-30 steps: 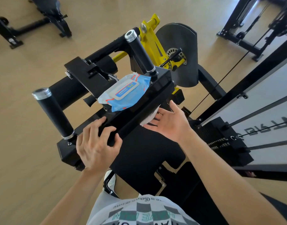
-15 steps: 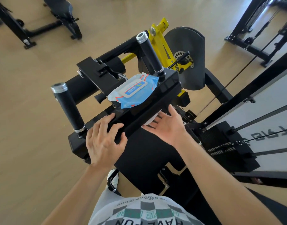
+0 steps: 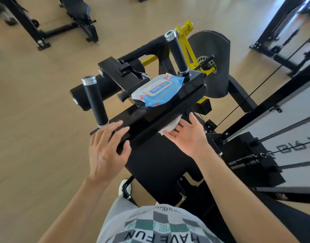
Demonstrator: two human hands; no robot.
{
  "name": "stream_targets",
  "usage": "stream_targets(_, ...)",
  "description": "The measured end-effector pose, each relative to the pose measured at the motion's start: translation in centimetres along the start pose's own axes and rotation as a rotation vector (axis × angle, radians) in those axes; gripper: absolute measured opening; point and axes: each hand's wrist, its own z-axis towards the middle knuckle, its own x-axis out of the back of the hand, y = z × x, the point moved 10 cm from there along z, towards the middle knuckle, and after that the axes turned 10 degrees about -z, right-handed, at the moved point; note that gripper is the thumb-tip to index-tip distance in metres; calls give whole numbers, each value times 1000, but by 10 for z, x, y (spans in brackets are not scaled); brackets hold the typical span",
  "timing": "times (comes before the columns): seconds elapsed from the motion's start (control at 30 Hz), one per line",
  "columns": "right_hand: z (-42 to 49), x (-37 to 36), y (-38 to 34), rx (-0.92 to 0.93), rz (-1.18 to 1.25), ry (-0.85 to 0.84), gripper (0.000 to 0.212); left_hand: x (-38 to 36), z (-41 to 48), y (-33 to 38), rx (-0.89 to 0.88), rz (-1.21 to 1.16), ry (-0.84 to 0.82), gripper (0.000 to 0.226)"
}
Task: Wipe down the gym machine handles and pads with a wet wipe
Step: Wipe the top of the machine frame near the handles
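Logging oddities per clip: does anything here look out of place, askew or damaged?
Only the wipes pack: it sits on the machine's black top bar, one end overhanging the far edge, lid shut. Nothing looks spilled or damaged. The right hand presses a white wipe under the bar; the left hand rests on it.

The wet wipe (image 3: 171, 124) is mostly hidden under the black bar (image 3: 161, 113) — right fingers (image 3: 175, 130) partly too.

Black top plate (image 3: 168, 109) of gym machine, tilted in view. Blue wet-wipe pack (image 3: 158, 91) lies flat on it, between two upright handles. Left hand (image 3: 106, 149) rests on near edge
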Motion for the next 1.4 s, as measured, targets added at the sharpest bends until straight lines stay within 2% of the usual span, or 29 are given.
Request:
stream_targets(0.1, -6, -25, 31, -30, -32, -16, 60, 24, -20, -30, 149, 42, 77, 28)
stream_targets(0.23, -25, -62, 86, -156, -60, -127, 62, 24, -39, -70, 330, -158, -30, 32)
stream_targets(0.4, -48, -67, 121, -270, -90, -231, 71, 23, -42, -77, 344, -260, -3, 27)
stream_targets(0.6, -33, -38, 74, -123, 18, -87, 69, 21, -46, -80, 395, -318, 39, 26)
stream_targets(0.77, -25, -51, 83, -82, 15, -71, 63, 17, -49, -87, 414, -404, 52, 28)
stream_targets(0.93, -39, -93, 140, -222, -58, -173, 65, 19, -47, -89, 422, -425, 36, 29)
stream_targets(1.07, -52, -87, 163, -295, -57, -213, 70, 20, -45, -89, 445, -461, 3, 30)
stream_targets(1.27, -47, -50, 119, -162, 36, -114, 67, 21, -42, -92, 517, -499, -35, 30)
stream_targets(1.4, -35, -61, 113, -107, 38, -98, 64, 22, -39, -94, 513, -525, -65, 30)
